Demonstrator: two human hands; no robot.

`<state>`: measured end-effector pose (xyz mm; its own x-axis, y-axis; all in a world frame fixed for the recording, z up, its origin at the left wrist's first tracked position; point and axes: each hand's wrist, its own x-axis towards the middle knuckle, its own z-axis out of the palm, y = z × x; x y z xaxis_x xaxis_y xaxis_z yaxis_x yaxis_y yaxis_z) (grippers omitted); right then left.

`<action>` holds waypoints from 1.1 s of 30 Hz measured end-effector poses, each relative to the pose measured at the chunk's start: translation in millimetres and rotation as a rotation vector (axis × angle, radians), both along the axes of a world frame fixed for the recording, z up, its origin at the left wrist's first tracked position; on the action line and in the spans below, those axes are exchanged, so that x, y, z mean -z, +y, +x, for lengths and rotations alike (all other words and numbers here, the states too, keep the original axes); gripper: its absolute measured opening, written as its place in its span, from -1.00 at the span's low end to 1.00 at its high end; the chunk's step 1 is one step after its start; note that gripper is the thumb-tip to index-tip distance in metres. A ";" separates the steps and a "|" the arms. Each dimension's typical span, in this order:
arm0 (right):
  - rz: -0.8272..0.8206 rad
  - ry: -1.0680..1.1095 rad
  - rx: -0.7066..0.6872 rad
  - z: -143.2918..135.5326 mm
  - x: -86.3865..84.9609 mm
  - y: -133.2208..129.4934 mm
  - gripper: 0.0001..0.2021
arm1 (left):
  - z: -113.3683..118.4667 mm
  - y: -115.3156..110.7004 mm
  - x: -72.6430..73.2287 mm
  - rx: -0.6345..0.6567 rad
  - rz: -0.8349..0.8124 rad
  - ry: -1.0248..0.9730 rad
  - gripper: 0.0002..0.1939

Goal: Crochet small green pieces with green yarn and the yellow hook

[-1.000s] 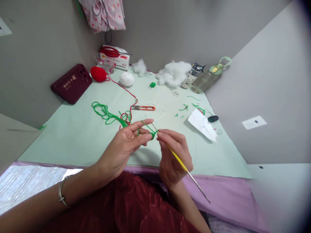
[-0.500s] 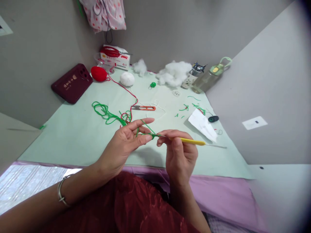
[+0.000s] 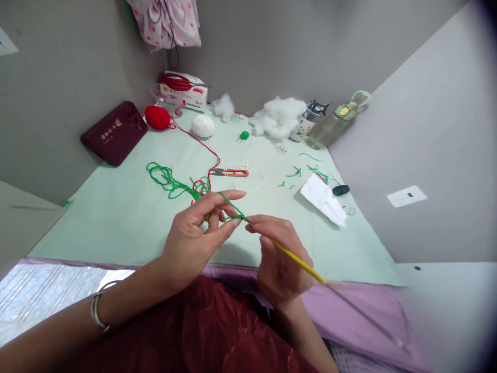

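Close handwork over the pale green surface (image 3: 116, 223)

Left hand (image 3: 190, 233): thumb and fingers pinched on the green work, index finger out straight, strand running over it. Right hand (image 3: 285, 261): fingers closed round a yellow-handled hook (image 3: 298, 261), rear shaft slanting down right, its end blurred. Heap of green yarn (image 3: 166, 181) beyond the left hand. Farther back, red ball (image 3: 157, 118), then white ball (image 3: 203, 126). Orange snips (image 3: 235, 173) lie nearer. Smallest: green work (image 3: 241, 217), between both hands' fingertips.
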<state>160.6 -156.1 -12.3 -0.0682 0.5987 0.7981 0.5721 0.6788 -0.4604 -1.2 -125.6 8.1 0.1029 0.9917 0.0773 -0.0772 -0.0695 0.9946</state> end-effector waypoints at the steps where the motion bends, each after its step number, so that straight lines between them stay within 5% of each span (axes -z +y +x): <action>1: 0.024 -0.051 0.035 -0.7 3.3 -0.3 -0.72 | 1.1 -0.4 -0.5 -0.016 0.017 -0.004 -0.73; 6: 0.169 -0.213 0.197 -4.7 16.6 1.5 -0.59 | 3.4 4.7 0.8 0.173 -0.271 -0.317 -0.49; 10: 0.044 0.100 0.074 -2.9 8.4 4.7 -0.70 | -1.5 12.7 1.8 0.287 -0.494 -0.483 -0.48; 14: -0.149 0.444 -0.064 -2.0 -4.0 8.4 -0.78 | -3.8 13.7 0.7 0.257 -0.406 -0.452 -0.55; 17: -0.216 0.503 -0.132 -5.0 -5.4 11.1 -0.81 | -1.2 10.7 2.3 0.267 -0.326 -0.411 -0.60; 21: -0.165 0.330 -0.060 -8.9 1.7 9.3 -0.74 | 1.8 8.7 6.4 0.230 -0.283 -0.376 -0.63; 25: 0.028 0.035 0.084 -6.2 7.4 6.1 -0.67 | 1.2 11.2 5.6 0.321 -0.439 -0.475 -0.61; 29: -0.126 0.344 0.004 -0.7 0.5 9.3 -0.77 | -1.2 15.0 1.2 0.319 -0.562 -0.519 -0.73; 33: -0.251 0.555 -0.134 -3.0 -4.6 14.0 -0.81 | -1.1 14.1 2.7 0.289 -0.413 -0.451 -0.71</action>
